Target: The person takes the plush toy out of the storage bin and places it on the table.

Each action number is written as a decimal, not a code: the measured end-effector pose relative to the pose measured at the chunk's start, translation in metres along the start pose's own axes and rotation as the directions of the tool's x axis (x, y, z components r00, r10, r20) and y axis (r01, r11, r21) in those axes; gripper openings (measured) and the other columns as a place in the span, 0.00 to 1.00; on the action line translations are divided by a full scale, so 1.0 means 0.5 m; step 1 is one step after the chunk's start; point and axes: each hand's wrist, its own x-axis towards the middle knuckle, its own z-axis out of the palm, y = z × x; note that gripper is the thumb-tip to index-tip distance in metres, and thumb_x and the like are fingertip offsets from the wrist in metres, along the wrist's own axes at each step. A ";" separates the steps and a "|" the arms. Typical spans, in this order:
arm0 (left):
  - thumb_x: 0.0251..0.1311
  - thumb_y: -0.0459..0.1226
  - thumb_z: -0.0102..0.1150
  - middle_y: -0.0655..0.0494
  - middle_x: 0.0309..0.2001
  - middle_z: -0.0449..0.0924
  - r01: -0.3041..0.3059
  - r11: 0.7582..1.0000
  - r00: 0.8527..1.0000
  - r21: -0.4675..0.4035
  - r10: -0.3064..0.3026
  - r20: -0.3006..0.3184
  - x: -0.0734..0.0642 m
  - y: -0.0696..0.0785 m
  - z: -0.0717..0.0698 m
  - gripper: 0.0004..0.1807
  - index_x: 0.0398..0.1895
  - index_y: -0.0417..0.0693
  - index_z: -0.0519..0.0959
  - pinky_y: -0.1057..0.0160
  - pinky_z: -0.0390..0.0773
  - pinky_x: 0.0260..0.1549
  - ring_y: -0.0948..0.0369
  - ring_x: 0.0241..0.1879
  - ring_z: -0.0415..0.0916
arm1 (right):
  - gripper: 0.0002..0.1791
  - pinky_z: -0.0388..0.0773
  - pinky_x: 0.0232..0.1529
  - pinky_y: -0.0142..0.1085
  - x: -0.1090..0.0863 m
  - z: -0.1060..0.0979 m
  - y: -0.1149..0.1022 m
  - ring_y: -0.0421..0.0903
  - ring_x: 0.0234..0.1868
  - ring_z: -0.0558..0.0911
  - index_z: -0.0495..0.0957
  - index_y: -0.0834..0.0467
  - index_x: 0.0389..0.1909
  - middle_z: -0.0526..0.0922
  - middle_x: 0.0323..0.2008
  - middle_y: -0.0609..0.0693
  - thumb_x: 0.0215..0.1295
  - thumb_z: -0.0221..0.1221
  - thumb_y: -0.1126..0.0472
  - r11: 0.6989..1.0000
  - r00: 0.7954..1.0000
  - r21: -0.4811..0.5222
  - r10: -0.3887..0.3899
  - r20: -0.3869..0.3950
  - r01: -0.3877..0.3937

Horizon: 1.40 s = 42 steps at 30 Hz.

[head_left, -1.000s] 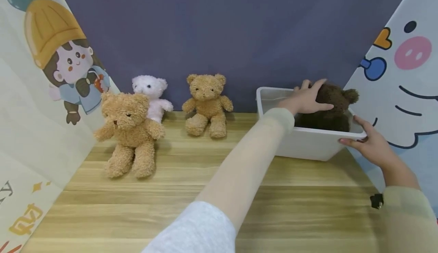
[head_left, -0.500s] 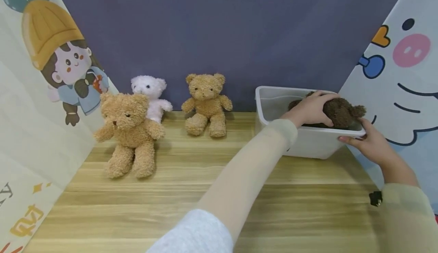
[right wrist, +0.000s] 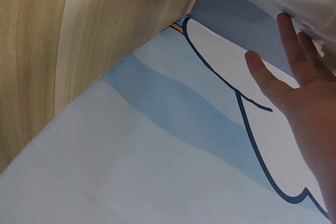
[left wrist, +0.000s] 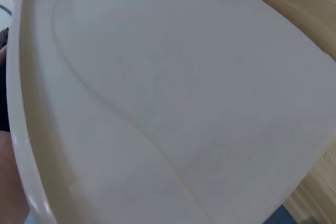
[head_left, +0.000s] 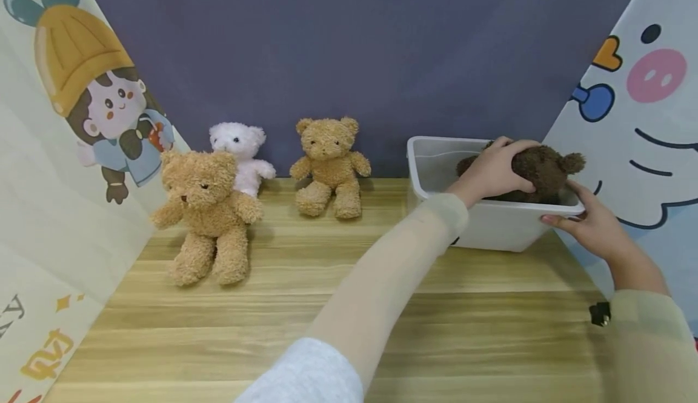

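A dark brown teddy bear (head_left: 542,169) lies in the white plastic bin (head_left: 498,224), its head and one ear above the rim. My left hand (head_left: 493,169) grips the bear from above, thumb at the near side; the bear's lower part is hidden by the bin wall. At the bin's right end my right hand (head_left: 600,221) holds the corner, thumb against the front wall below the rim. In the right wrist view, the right hand's spread fingers (right wrist: 294,51) lie by the bin's outer wall. The left wrist view is mostly the bin's front wall (left wrist: 157,87).
Three other teddy bears sit on the wooden table (head_left: 338,306): a large tan one (head_left: 207,209) at the left, a white one (head_left: 242,148) partly behind it, and a smaller tan one (head_left: 329,166). A dark backdrop (head_left: 354,45) rises behind; printed panels flank both sides.
My left hand has pressed lower and to the right with the brown bear, whose head has tipped over and shifted right. The right hand stays at the bin's corner. Other bears have not moved.
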 end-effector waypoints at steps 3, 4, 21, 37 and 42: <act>0.59 0.56 0.78 0.77 0.76 0.59 -0.012 0.999 0.998 -0.040 0.009 -0.065 -0.009 -0.003 -0.015 0.48 0.78 0.91 0.60 0.69 0.79 0.58 0.73 0.71 0.68 | 0.64 0.72 0.49 0.75 0.002 0.002 -0.004 0.84 0.63 0.68 0.24 0.54 0.87 0.53 0.74 0.87 0.74 0.64 0.39 1.000 1.000 -0.009 -0.002 -0.009 0.002; 0.58 0.56 0.78 0.77 0.76 0.59 -0.016 0.998 0.996 -0.060 0.010 -0.086 -0.013 -0.003 -0.021 0.48 0.78 0.91 0.60 0.69 0.79 0.58 0.72 0.71 0.68 | 0.64 0.72 0.49 0.75 0.003 0.002 -0.005 0.84 0.63 0.68 0.24 0.55 0.86 0.53 0.74 0.87 0.74 0.64 0.39 1.000 1.000 -0.010 0.003 -0.009 -0.003; 0.58 0.53 0.80 0.77 0.75 0.58 -0.178 0.912 0.904 -0.369 0.003 -0.427 -0.109 0.034 -0.120 0.48 0.79 0.83 0.63 0.71 0.74 0.66 0.75 0.75 0.62 | 0.63 0.71 0.50 0.74 -0.008 -0.002 0.000 0.84 0.65 0.65 0.24 0.58 0.86 0.49 0.76 0.86 0.76 0.62 0.41 1.000 1.000 0.004 0.012 -0.021 -0.012; 0.56 0.38 0.82 0.60 0.77 0.65 -0.516 0.749 0.618 -0.416 -0.012 -0.786 -0.266 0.038 -0.155 0.47 0.79 0.58 0.69 0.65 0.66 0.76 0.74 0.76 0.61 | 0.62 0.70 0.50 0.78 -0.008 0.003 -0.002 0.89 0.62 0.64 0.22 0.58 0.85 0.40 0.79 0.83 0.77 0.59 0.38 0.999 0.999 -0.026 0.034 -0.034 -0.035; 0.55 0.36 0.82 0.61 0.76 0.66 -0.551 0.717 0.581 -0.428 -0.039 -0.813 -0.338 0.048 -0.155 0.48 0.79 0.59 0.69 0.59 0.65 0.78 0.73 0.77 0.60 | 0.63 0.68 0.51 0.80 -0.002 0.004 -0.006 0.89 0.64 0.63 0.21 0.55 0.85 0.40 0.80 0.82 0.77 0.59 0.37 0.999 0.998 -0.019 0.048 -0.035 -0.049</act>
